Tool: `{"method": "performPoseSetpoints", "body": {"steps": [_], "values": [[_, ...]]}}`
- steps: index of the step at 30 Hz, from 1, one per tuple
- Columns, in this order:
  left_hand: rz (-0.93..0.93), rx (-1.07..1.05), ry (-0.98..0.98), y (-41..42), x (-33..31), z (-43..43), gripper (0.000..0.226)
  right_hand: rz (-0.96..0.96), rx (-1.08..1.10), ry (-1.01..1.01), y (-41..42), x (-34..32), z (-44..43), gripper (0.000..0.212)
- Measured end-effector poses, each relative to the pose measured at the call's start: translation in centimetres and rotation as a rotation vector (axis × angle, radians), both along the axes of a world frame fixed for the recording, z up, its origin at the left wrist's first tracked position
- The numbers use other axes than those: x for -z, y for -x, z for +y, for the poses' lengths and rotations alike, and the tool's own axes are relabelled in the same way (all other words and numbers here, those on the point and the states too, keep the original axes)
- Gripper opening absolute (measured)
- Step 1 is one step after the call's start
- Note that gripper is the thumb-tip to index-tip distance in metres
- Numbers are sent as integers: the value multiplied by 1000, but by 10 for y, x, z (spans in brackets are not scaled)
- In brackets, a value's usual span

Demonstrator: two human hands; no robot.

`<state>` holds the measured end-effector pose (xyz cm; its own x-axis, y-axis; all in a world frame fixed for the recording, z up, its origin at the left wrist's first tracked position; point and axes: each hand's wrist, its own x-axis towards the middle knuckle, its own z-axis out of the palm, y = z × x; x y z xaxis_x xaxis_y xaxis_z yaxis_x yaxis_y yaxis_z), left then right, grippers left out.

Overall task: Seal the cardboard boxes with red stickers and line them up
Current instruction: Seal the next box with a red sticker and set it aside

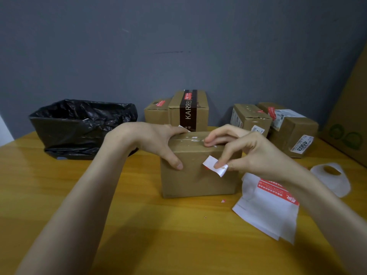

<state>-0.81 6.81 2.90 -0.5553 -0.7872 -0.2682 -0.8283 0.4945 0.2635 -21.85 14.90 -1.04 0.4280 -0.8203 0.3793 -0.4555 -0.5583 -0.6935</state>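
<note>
**Head view: a sticker pinched at the front face of a cardboard box**

Head view. A plain cardboard box (198,175) stands upright on the wooden table (119,215), just right of the frame's centre. The left hand (158,143) grips the box at its upper left corner, with the fingers curled over the top and the thumb pressed down the front face. The right hand (248,153) pinches a small sticker (215,165) between thumb and forefinger. The sticker shows its white side, with a trace of red at its lower edge. It lies over the upper right of the front face, but whether it adheres cannot be told. The remaining right fingers rest on the top front edge.

At 4 o'clock of the box, just beside it, lies a white sticker sheet (268,211) with a red printed band. At 3 o'clock lies a curled white backing strip (331,177). At 10 o'clock stands a bin lined with a black bag (83,126).

Against the grey wall (178,46) stand four more boxes. At 12 o'clock a KARRIES-taped box (188,110) touches a smaller box (156,114). At 1 to 2 o'clock are two labelled boxes (250,118) (294,133). All four carry red stickers.
</note>
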Motion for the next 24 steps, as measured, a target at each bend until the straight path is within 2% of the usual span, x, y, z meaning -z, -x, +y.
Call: {"method": "performPoseSetpoints", "body": {"steps": [8,13,15,18,19,21,22,24], "values": [[-9,19,-5,0,-1,1,95,-26,-84,-113,5,-11,3,5],[-14,32,-3,-2,-1,-2,96,-114,-136,-115,10,-18,6,9],[-8,45,-15,-2,0,-3,96,-144,-110,-123,12,-23,9,8],[-12,86,-7,-4,-2,-1,107,-155,40,-71,10,-36,14,10],[31,94,13,-6,-3,0,110,-134,101,-42,6,-42,16,12],[233,104,93,-6,-11,8,107,-44,197,-7,-3,-53,17,9],[368,119,141,-4,-15,12,97,18,239,0,-8,-56,15,6],[618,148,205,5,-21,21,63,149,344,18,-18,-59,9,8]]}}
